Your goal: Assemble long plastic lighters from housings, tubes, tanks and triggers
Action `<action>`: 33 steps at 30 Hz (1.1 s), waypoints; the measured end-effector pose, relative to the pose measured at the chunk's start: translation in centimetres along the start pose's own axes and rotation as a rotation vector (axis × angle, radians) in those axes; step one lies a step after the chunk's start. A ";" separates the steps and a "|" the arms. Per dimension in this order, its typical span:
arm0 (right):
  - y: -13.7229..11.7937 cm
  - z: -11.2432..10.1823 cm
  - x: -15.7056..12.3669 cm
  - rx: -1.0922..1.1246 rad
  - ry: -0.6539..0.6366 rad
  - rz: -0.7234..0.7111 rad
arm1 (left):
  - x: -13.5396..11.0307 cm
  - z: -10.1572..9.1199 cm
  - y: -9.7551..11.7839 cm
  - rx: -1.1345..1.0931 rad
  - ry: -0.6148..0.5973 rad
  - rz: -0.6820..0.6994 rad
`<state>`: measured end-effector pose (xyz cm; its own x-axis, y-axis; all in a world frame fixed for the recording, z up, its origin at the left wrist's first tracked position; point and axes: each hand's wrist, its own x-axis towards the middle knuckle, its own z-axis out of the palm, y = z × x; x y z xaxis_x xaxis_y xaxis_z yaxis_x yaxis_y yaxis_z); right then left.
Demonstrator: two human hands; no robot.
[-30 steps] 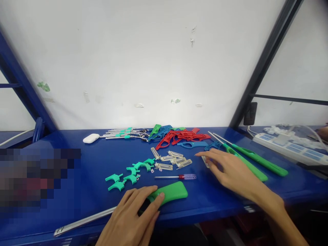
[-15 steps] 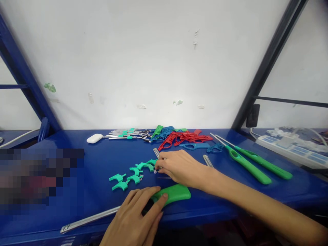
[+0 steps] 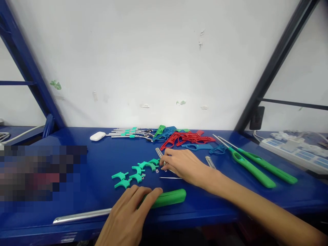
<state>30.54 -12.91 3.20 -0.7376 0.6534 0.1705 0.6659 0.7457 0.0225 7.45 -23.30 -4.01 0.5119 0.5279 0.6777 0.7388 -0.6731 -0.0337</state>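
Observation:
My left hand (image 3: 128,213) is wrapped round a green long-necked lighter (image 3: 170,198) at the table's front edge. Its handle pokes out right of my fingers and its silver barrel (image 3: 82,216) runs out to the left. The fingers of my right hand (image 3: 181,165) are bent together over a clear narrow tube (image 3: 159,152); what they pinch is hidden. Just left of them lie several teal trigger pieces (image 3: 135,177) and a tiny metal clip (image 3: 157,171). A thin metal rod (image 3: 169,178) lies below that hand.
Red handle shells (image 3: 188,138), blue shells (image 3: 197,147) and silver rods with wires (image 3: 128,133) lie at the back. Two green lighters (image 3: 256,167) rest at right, near another clear tube (image 3: 210,162). A white case (image 3: 97,136) sits back left; a power strip (image 3: 294,152) is far right.
The lighter under my left hand has turned about its length, now showing the handle's narrow seamed edge and a smoother barrel side. My right fingers have shifted slightly off the clip, toward the clear tube.

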 end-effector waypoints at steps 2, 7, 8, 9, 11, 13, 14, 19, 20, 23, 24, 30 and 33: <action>0.1 0.2 0.1 0.011 0.005 0.000 | 0.0 0.1 -0.1 0.010 0.016 -0.005; 0.7 0.8 0.3 0.028 0.026 -0.005 | 0.8 -0.1 0.7 0.032 0.080 -0.014; 0.9 0.8 0.3 0.029 0.028 -0.004 | 0.8 -0.1 0.8 0.036 0.076 -0.023; 1.1 0.8 0.2 0.031 0.029 -0.003 | 0.9 -0.2 0.9 0.043 0.072 -0.032; 1.4 0.6 0.1 0.037 0.028 -0.006 | 0.8 -0.3 1.0 0.055 0.061 -0.046; 1.6 0.3 -0.1 0.044 0.027 -0.011 | 0.7 -0.3 0.9 0.057 0.047 -0.051; 1.7 0.2 -0.3 0.047 0.027 -0.011 | 0.7 -0.3 0.9 0.055 0.039 -0.055; 1.7 -0.3 -0.7 0.055 0.036 0.001 | 0.5 -0.4 0.6 0.047 0.034 -0.056; 1.7 -0.2 -0.7 0.053 0.035 0.001 | 0.4 -0.4 0.6 0.046 0.034 -0.054; 1.7 0.0 -0.7 0.042 0.034 -0.003 | 0.4 -0.5 0.7 0.042 0.022 -0.052; 1.7 0.1 -0.7 0.040 0.036 -0.006 | 0.4 -0.5 0.8 0.041 0.020 -0.049; 1.8 0.8 -0.3 0.050 0.049 -0.066 | 0.7 -0.6 0.7 0.033 0.029 -0.034; 1.7 1.2 0.0 0.056 0.056 -0.094 | 0.9 -0.5 0.6 0.030 0.034 -0.032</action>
<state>31.55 -11.45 2.07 -0.7880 0.5730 0.2250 0.5855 0.8106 -0.0139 8.17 -23.50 -3.09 0.4731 0.5306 0.7033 0.7674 -0.6403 -0.0331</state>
